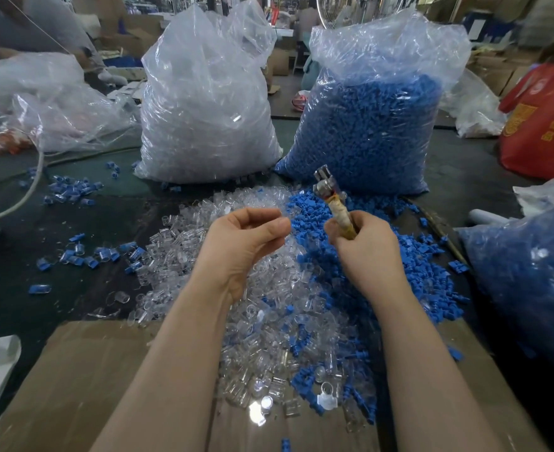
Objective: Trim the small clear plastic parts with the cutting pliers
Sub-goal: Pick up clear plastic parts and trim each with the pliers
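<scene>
On the far left of the dark worktop (464,177) a few blue parts lie scattered, with crumpled clear bags behind them; further right stands a tall bag of clear parts (204,109), and beside it a tall bag of blue parts (367,125); in front of both, a pile of small clear plastic parts (204,256) spreads toward the camera and onto a sheet of cardboard (73,370), meeting a pile of blue parts (416,262) on its right side. The left forearm reaches up from the lower edge; the left hand (246,243) is raised above the clear pile, palm turned inward, fingers curled with thumb and forefinger drawn together toward the right; whether a clear part sits between them cannot be told, since anything there is too small and transparent to make out. Just right of it, apart by a small gap, the right hand (363,246) is closed in a fist round the wrapped handles of the cutting pliers (334,197); the tool points up and away, tilted slightly left, its metal head above the fist and in front of the blue bag; whether the jaws are parted cannot be told. At the far right lie another bag of blue parts (530,272) and a red bag (543,125).
</scene>
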`<action>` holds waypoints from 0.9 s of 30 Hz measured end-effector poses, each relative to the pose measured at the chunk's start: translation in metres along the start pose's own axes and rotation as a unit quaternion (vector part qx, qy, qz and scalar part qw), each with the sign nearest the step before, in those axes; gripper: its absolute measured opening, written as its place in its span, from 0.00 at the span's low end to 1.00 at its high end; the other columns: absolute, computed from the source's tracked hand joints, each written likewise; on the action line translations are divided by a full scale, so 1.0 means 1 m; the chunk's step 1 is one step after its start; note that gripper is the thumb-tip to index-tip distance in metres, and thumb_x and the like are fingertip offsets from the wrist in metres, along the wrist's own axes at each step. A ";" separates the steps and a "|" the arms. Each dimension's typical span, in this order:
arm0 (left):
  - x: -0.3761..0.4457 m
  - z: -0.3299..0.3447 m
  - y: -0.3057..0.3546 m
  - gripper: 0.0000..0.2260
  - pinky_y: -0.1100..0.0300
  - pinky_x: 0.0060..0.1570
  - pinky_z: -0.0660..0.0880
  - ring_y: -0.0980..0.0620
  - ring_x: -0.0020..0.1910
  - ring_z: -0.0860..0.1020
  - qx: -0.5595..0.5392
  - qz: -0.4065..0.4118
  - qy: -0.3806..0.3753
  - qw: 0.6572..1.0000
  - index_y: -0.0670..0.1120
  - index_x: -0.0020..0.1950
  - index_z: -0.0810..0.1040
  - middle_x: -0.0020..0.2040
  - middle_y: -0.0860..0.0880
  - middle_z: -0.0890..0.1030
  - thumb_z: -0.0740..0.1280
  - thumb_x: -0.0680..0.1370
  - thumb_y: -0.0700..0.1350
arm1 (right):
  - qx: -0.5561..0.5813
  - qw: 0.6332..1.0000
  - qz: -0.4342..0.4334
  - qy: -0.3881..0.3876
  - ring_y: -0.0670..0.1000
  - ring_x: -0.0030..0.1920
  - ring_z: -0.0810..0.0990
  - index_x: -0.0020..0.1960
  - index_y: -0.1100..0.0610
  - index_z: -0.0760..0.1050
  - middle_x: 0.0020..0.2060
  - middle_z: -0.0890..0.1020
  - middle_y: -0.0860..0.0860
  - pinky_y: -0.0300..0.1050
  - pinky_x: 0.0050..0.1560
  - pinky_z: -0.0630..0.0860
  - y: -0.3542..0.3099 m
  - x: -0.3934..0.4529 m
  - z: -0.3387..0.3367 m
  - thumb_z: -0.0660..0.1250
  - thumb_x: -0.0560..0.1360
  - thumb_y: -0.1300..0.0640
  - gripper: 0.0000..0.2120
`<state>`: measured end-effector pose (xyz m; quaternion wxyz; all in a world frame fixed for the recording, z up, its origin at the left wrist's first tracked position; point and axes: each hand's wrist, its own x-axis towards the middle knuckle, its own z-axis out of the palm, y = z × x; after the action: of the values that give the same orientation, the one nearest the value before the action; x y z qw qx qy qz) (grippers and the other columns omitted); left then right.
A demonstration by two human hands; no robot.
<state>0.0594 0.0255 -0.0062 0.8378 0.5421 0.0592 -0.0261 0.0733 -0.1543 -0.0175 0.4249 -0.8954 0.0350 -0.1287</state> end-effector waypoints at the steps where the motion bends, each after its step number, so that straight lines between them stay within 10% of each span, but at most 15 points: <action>1: 0.000 0.000 -0.001 0.17 0.65 0.41 0.80 0.51 0.43 0.85 -0.007 0.002 0.001 1.000 0.40 0.49 0.81 0.43 0.44 0.86 0.76 0.61 0.38 | 0.033 0.999 -0.005 0.004 0.45 0.34 0.76 0.40 0.48 0.74 0.32 0.79 0.44 0.44 0.31 0.70 -0.003 -0.002 0.001 0.67 0.77 0.47 0.09; 12: -0.002 0.003 -0.002 0.15 0.64 0.41 0.80 0.49 0.46 0.86 -0.061 -0.007 -0.023 0.998 0.38 0.50 0.81 0.45 0.42 0.86 0.73 0.64 0.34 | 0.238 0.967 -0.080 -0.033 0.39 0.39 0.81 0.44 0.46 0.81 0.39 0.84 0.41 0.27 0.40 0.73 -0.021 -0.013 -0.003 0.70 0.77 0.61 0.10; 27: -0.006 0.010 -0.002 0.14 0.64 0.42 0.80 0.50 0.44 0.85 -0.036 0.026 -0.042 0.998 0.41 0.47 0.83 0.44 0.44 0.86 0.74 0.62 0.35 | 0.235 0.968 -0.086 -0.031 0.57 0.39 0.77 0.40 0.52 0.78 0.36 0.80 0.55 0.46 0.41 0.77 -0.025 -0.014 0.005 0.72 0.75 0.57 0.06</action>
<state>0.0540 0.0150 -0.0032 0.8591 0.5111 0.0106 -0.0253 0.0594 -0.1325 -0.0039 0.6114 -0.7737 -0.0863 -0.1417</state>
